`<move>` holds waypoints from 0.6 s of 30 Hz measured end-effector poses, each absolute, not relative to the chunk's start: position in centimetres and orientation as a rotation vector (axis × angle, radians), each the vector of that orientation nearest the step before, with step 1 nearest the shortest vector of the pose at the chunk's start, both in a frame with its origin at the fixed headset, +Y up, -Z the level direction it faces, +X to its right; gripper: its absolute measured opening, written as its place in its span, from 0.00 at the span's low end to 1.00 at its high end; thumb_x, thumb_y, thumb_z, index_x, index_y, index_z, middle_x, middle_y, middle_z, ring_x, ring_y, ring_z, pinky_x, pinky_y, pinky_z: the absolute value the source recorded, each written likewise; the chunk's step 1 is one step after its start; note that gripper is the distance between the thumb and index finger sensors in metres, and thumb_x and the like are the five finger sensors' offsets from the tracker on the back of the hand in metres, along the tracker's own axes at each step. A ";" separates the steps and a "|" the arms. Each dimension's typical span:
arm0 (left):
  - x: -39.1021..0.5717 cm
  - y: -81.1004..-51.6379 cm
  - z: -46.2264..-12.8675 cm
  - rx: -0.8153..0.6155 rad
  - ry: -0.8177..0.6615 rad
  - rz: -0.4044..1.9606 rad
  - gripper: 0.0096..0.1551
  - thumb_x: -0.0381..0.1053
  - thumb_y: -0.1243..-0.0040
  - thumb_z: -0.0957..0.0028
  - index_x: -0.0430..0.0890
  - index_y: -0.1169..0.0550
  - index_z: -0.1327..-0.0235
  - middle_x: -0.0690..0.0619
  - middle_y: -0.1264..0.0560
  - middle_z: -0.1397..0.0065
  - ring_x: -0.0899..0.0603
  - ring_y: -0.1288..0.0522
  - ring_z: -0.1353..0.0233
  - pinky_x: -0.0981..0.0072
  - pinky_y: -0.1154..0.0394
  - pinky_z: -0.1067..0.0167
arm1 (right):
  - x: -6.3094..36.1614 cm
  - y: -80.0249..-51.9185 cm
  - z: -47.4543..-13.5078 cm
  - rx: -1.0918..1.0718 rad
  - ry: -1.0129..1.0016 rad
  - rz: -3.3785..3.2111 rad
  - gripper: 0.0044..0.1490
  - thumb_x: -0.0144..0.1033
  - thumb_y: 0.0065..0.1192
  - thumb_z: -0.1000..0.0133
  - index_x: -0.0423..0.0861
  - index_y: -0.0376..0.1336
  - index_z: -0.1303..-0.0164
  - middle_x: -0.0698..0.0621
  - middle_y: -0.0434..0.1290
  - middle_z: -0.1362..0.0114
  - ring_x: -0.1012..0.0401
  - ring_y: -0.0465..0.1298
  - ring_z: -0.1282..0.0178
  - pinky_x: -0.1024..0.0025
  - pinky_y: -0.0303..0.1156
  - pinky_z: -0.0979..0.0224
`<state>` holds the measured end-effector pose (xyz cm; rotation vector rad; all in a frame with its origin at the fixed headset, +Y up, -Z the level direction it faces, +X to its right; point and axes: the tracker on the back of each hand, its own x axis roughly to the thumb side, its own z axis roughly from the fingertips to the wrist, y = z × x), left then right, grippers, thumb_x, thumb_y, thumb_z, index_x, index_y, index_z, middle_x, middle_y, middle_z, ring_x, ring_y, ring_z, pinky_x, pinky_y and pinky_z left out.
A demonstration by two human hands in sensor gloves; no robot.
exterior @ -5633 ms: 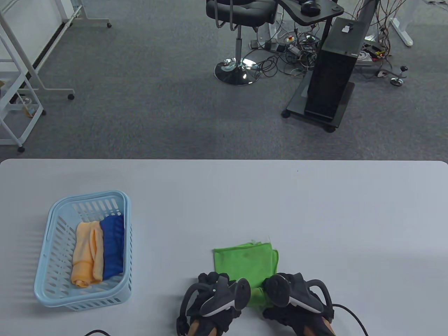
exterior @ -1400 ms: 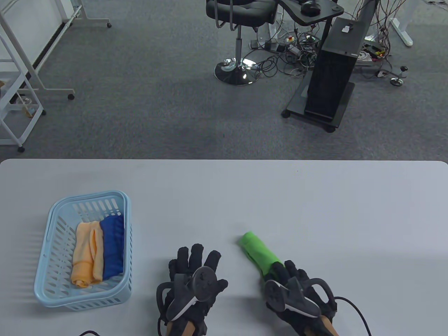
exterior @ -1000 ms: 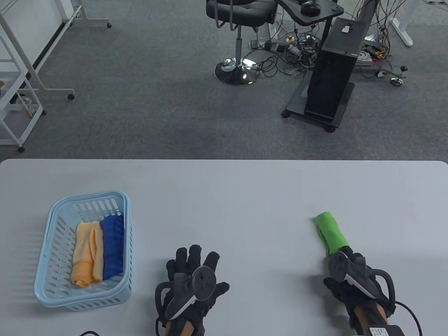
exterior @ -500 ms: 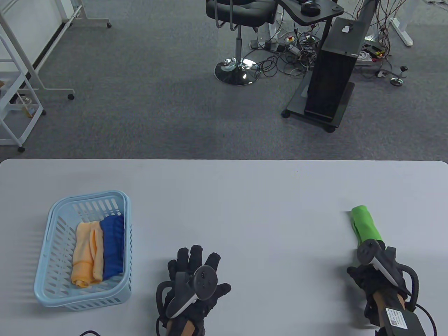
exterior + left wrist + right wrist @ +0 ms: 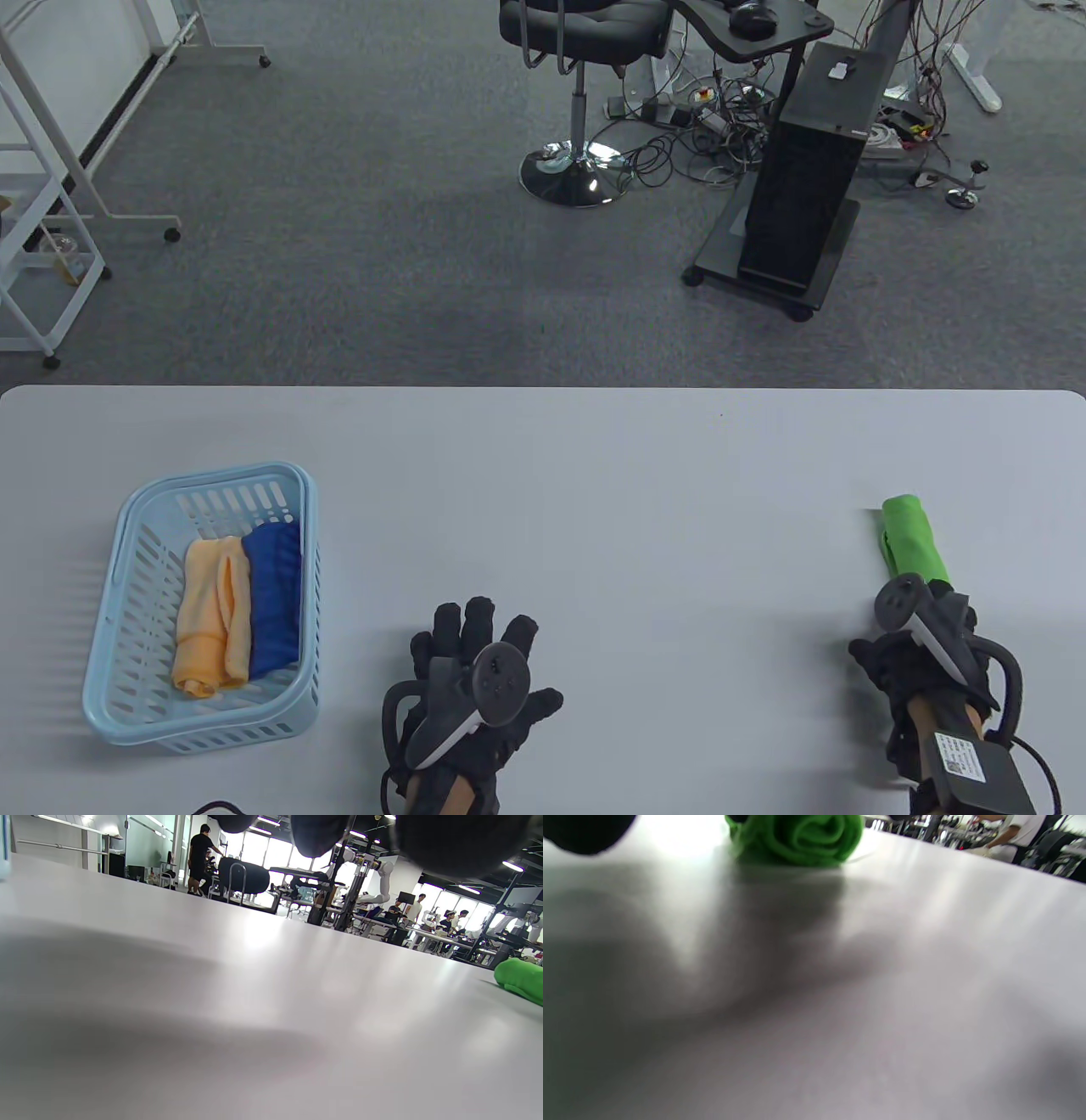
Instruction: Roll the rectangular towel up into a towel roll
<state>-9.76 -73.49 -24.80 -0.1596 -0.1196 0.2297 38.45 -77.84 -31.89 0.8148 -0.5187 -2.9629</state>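
Observation:
The green towel roll (image 5: 910, 542) lies at the table's right side, pointing away from me. Its far end also shows in the left wrist view (image 5: 519, 984), and its spiral near end shows in the right wrist view (image 5: 797, 836), down at the tabletop. My right hand (image 5: 920, 598) holds the roll's near end; the tracker hides the fingers in the table view. My left hand (image 5: 479, 632) rests flat on the table near the front middle with its fingers spread, holding nothing.
A light blue basket (image 5: 140, 501) stands at the left with a rolled orange towel (image 5: 208, 611) and a rolled blue towel (image 5: 273, 594) inside. Beyond the table's far edge are a chair and a black cabinet on the floor.
My right hand has carried the green roll from the front middle to the right side of the table, with only a small shift in the last half second. My left hand has stayed flat.

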 end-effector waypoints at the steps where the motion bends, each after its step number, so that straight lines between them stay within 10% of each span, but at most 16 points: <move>1: -9.7 -73.5 -24.8 -0.163 -0.120 0.230 0.53 0.75 0.45 0.65 0.62 0.39 0.20 0.41 0.53 0.13 0.27 0.58 0.17 0.25 0.57 0.29 | 38.6 -77.8 -31.9 0.824 -0.505 -2.963 0.58 0.61 0.55 0.64 0.55 0.42 0.24 0.48 0.28 0.22 0.45 0.40 0.19 0.41 0.45 0.20; 18: -9.4 -73.4 -24.8 -0.187 -0.139 0.249 0.54 0.76 0.46 0.65 0.62 0.40 0.19 0.41 0.54 0.12 0.27 0.58 0.17 0.23 0.58 0.30 | 38.6 -74.9 -30.9 0.857 -0.481 -2.985 0.63 0.67 0.52 0.66 0.55 0.36 0.24 0.45 0.25 0.23 0.44 0.33 0.20 0.34 0.37 0.23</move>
